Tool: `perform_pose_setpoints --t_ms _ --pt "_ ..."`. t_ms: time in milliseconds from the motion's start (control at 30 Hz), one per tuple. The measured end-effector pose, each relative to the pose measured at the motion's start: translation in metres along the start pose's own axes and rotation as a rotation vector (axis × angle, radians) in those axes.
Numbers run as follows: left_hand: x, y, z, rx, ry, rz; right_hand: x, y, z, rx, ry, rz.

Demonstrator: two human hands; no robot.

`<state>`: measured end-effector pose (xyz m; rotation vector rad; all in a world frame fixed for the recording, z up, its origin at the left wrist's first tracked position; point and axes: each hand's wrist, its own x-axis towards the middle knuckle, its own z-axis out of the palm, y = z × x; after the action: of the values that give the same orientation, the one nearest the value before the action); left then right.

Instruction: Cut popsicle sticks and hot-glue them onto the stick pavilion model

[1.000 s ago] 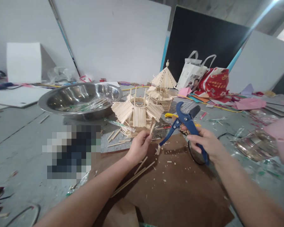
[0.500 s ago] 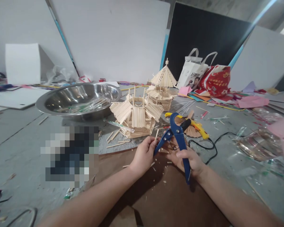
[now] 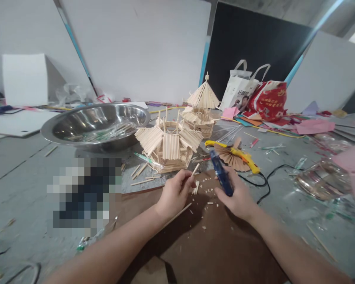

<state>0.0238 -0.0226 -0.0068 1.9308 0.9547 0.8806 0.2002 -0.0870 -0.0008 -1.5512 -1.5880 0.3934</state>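
Note:
My left hand [image 3: 175,193] pinches a thin wooden stick [image 3: 196,169], its tip pointing up and right. In my right hand [image 3: 235,195] is a blue cutter [image 3: 221,173] with a hooked jaw, held apart from the stick; its jaws are blurred by motion. Between the hands, short cut stick pieces [image 3: 197,187] and chips lie on a brown board [image 3: 195,244]. Just beyond my left hand stands a small pavilion model [image 3: 170,146] of wooden sticks, with upright posts on top. A second stick pavilion [image 3: 203,100] with a pointed roof is behind it.
A steel basin [image 3: 56,136] with wrapped sticks stands at left. To the right are a yellow glue gun [image 3: 256,169] with a black cable, a folded brown paper fan [image 3: 225,157] and a clear pitcher [image 3: 319,181]. Bags [image 3: 269,100] and coloured paper lie at the back.
The blue cutter has turned and closed up, moving away from the stick with my right hand. My left hand has shifted slightly left, still pinching a stick.

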Motion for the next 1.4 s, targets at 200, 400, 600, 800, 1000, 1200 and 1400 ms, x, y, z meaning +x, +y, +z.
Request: perform_pose_setpoints --t_ms 200,400,600,800,1000,1200,1400 --pt "-0.003 0.005 0.002 0.036 -0.056 0.093 0.000 0.014 0.012 -0.213 0.025 -0.195" --pt "-0.004 0.007 0.002 0.058 -0.097 0.113 0.000 0.017 0.011 -0.223 -0.003 -0.226" --pt "-0.004 0.007 0.003 0.057 -0.132 0.113 0.000 0.015 0.011 -0.202 -0.015 -0.232" --pt "-0.005 0.004 0.005 0.057 -0.151 0.110 0.000 0.016 0.011 -0.206 -0.027 -0.229" --pt "-0.005 0.005 0.005 0.053 -0.143 0.106 -0.001 0.017 0.011 -0.211 -0.025 -0.236" --pt "-0.005 0.008 0.005 0.026 -0.137 0.105 -0.001 0.018 0.012 -0.222 -0.029 -0.237" --pt "-0.005 0.008 0.005 0.012 -0.146 0.087 -0.001 0.018 0.011 -0.230 -0.029 -0.239"
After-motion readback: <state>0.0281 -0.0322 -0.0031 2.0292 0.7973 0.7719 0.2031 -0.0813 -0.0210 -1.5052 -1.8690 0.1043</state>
